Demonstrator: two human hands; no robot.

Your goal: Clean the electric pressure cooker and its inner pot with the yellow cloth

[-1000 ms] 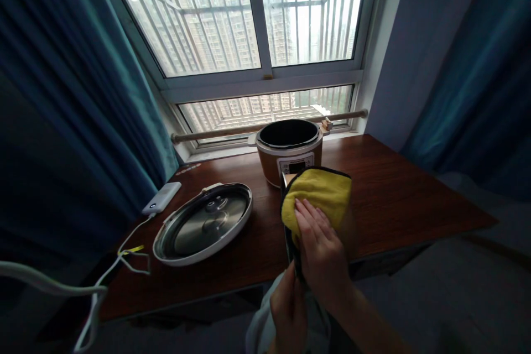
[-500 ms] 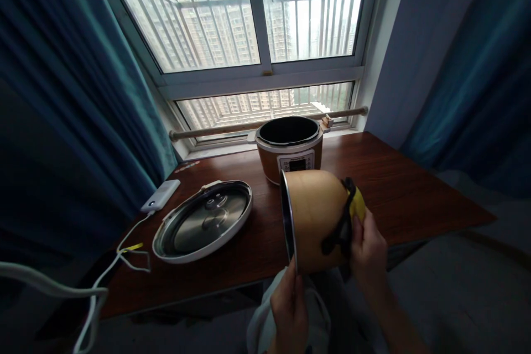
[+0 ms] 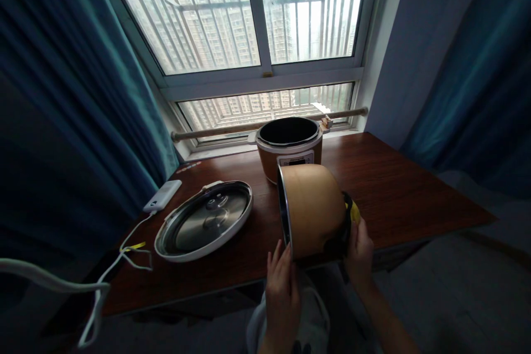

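Observation:
A gold-coloured inner pot lies tilted on its side near the table's front edge, its dark mouth facing left. My left hand grips the lower rim, fingers towards the mouth and thumb against the outer wall. My right hand is closed on a yellow-and-black cloth and presses it to the pot's base; part of the cloth is hidden behind the pot. Beyond the pot, an electric cooker stands upright, its top open and its front panel partly covered. To the left rests a round lid, metal inner side up.
A white power bank with a cable lies on the left of the brown wooden table. A barred window and a horizontal rod are behind. Blue curtains hang at both sides.
The pot has shifted slightly left and up. My right hand and the cloth have moved left along its base. My left hand's fingers have straightened somewhat at the rim.

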